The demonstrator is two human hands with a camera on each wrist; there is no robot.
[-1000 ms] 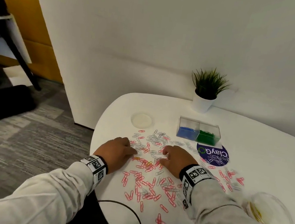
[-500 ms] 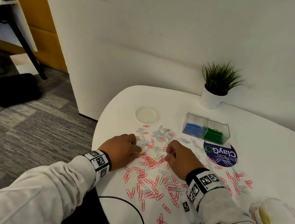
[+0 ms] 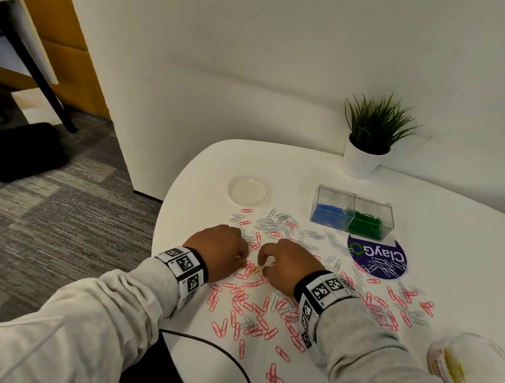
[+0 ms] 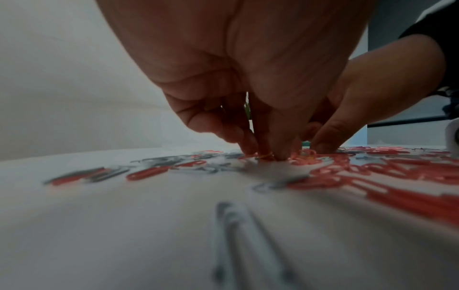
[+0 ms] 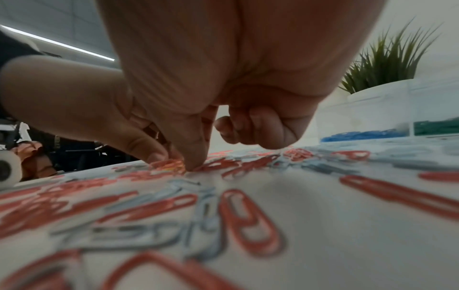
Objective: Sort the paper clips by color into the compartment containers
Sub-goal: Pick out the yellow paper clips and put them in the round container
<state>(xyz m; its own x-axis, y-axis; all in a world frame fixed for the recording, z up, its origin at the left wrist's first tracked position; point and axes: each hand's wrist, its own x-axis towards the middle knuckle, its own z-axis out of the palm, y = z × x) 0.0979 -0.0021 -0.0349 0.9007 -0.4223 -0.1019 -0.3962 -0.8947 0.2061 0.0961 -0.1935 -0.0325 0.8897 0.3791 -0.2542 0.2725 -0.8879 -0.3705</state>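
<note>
Pink and grey clips (image 3: 253,302) are spread over the white table (image 3: 454,226), densest in front of the person and thinning toward a purple sticker (image 3: 376,257) on the right. Both hands are lowered into the pile, close together, knuckles up. The left hand (image 3: 220,251) is seen with fingers curled and tips pressed to the table among pink clips; in the left wrist view a yellowish clip (image 4: 265,156) lies right at those tips, but whether it is pinched or only touched cannot be told. The right hand (image 3: 287,266) is held with thumb and forefinger brought narrowly together on the pile, the other fingers tucked into the palm; a yellow clip (image 3: 257,269) lies between the two hands, and whether the right fingers hold anything cannot be told.

Behind the pile, a clear two-compartment box (image 3: 353,212) is stood upright, with blue clips (image 3: 330,215) in its left compartment and green clips (image 3: 365,224) in its right. A round lid (image 3: 247,190) is laid flat to the left of the box. A clear round dish (image 3: 485,373) with yellow clips (image 3: 452,367) is placed near the right table edge. A potted plant (image 3: 370,139) is set against the wall beyond the box
</note>
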